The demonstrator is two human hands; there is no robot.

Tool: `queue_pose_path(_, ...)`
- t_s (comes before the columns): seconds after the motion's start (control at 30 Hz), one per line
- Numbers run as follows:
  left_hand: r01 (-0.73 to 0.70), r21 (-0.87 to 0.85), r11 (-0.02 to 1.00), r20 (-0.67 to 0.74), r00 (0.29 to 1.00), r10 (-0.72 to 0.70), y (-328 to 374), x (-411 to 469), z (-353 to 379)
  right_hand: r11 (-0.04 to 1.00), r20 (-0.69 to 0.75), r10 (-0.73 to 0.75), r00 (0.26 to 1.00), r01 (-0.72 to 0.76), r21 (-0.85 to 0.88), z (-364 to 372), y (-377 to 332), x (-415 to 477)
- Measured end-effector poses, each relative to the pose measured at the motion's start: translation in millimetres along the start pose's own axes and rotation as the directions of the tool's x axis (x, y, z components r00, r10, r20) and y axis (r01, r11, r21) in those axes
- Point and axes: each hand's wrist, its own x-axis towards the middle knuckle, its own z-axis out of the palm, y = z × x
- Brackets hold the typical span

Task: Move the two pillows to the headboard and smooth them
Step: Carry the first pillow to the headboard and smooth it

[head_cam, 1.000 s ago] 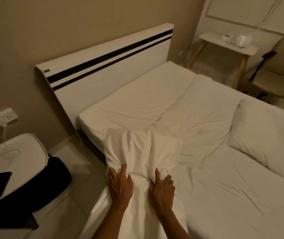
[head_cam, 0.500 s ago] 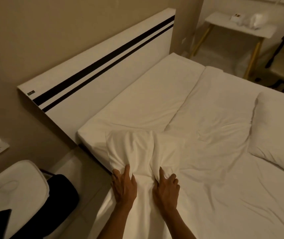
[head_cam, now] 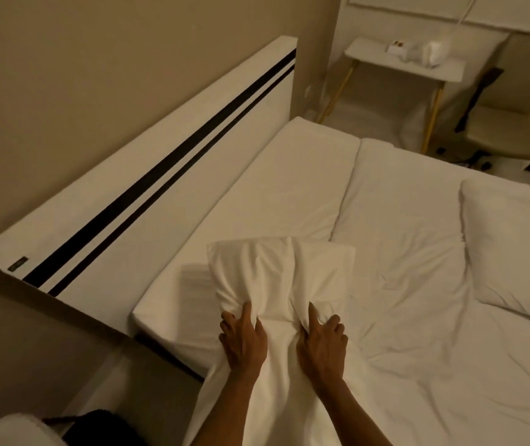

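Head view looks down, close over bed [head_cam: 418, 317].

Near pillow [head_cam: 276, 275] bunched, lifted nr headboard [head_cam: 148, 175]; 2nd pillow [head_cam: 514, 249] flat, far side.

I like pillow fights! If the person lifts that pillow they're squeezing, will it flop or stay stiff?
Probably floppy: the pillow bunches into folds where the left hand and right hand pinch it. Likely light, since fingers alone grip it. It shouldn't roll; it looks soft and flat.

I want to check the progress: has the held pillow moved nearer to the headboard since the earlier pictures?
Cannot tell. Both hands, left hand and right hand, grip the pillow near the mattress corner as before; only the camera clearly shifted against the headboard.
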Motion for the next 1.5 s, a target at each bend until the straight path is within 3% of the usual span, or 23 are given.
queue_pose_path(0.23, -0.151, 0.016, 0.988, 0.042, 0.988, 0.15, -1.7, 130.7, -43.1, 0.993, -0.023, 0.116, 0.993, -0.115, 0.013, -0.7, -93.5, 73.7)
queue_pose_path(0.33, -0.198, 0.032, 0.98, 0.048, 0.979, 0.196, 0.0, 187.9, -59.7, 0.985, -0.051, 0.149, 0.988, -0.144, 0.098, 2.2, -130.7, 107.0)
queue_pose_path(0.73, -0.313, -0.063, 0.948, 0.009, 0.949, 0.314, 37.6, 421.3, -59.4, 0.96, -0.169, 0.194, 0.966, -0.152, 0.236, 40.8, -231.0, 298.8)
queue_pose_path(1.03, -0.379, -0.088, 0.921, -0.056, 0.925, 0.375, 73.8, 596.4, 38.7, 0.92, -0.179, 0.243, 0.953, -0.168, 0.353, 125.7, -247.5, 481.8)
queue_pose_path(1.2, -0.34, -0.063, 0.938, -0.007, 0.94, 0.34, 68.0, 689.2, 129.0, 0.898, -0.167, 0.302, 0.939, -0.221, 0.381, 207.9, -247.0, 577.0)
queue_pose_path(1.27, -0.34, 0.033, 0.94, -0.111, 0.933, 0.341, 50.6, 701.2, 177.0, 0.889, -0.199, 0.369, 0.908, -0.281, 0.362, 246.0, -235.2, 602.8)
queue_pose_path(1.37, -0.336, 0.157, 0.928, -0.335, 0.866, 0.371, 31.6, 706.2, 235.0, 0.88, -0.278, 0.407, 0.87, -0.292, 0.375, 295.4, -218.2, 619.4)
queue_pose_path(1.5, -0.349, 0.219, 0.911, -0.423, 0.808, 0.411, 37.2, 727.4, 259.4, 0.842, -0.292, 0.469, 0.834, -0.322, 0.433, 321.3, -210.8, 638.7)
